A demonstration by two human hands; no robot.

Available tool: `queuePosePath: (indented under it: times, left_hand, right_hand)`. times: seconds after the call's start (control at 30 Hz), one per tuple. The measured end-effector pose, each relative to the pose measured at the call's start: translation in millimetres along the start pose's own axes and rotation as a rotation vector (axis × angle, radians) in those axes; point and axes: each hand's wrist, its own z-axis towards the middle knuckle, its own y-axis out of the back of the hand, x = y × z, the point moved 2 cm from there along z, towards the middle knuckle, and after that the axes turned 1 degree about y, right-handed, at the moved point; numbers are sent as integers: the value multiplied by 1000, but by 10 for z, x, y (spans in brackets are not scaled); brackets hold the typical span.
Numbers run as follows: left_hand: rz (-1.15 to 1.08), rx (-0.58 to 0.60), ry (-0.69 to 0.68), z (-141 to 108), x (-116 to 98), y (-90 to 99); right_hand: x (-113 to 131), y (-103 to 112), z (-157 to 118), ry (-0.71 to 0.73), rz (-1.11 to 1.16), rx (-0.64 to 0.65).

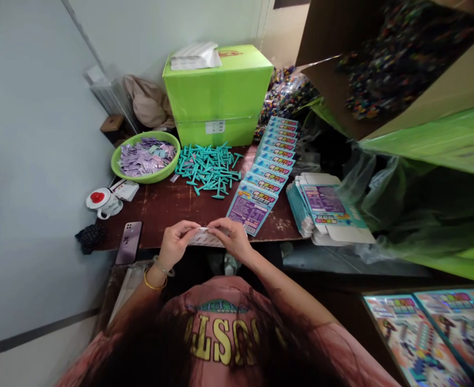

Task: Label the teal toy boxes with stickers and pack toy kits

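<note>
My left hand (pixel 176 240) and my right hand (pixel 231 236) come together at the table's front edge. Between them is a small white sheet (pixel 205 238) with a faint print, its top edge pinched by the fingers of both. Whether it is a leaflet or a flat bag I cannot tell. Beyond my hands lies a heap of turquoise hammer-shaped plastic pieces (pixel 210 166). To the right of my right hand, a fanned row of printed blue and purple boxes (pixel 256 199) runs back along the table.
A green basin (pixel 168 173) holds small purple packets (pixel 146 156). Behind stands a green carton (pixel 216 97). A phone (pixel 129 242) and a lidded mug (pixel 106 206) sit at left. Flattened boxes (pixel 327 204) are stacked right, near plastic sheeting (pixel 414 199). Printed packages (pixel 418 338) lie lower right.
</note>
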Motion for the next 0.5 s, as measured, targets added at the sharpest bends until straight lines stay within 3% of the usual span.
queuePosePath:
  times: [0.13, 0.23, 0.5]
  left_hand:
    - [-33, -40, 16, -5, 0, -32]
    - [-104, -62, 84, 15, 15, -62]
    - [-244, -101, 199, 17, 149, -179]
  right_hand:
    - [-41, -53, -23, -74, 106, -4]
    - [-62, -66, -27, -39, 79, -42]
    - [-42, 5, -95, 483, -491, -152]
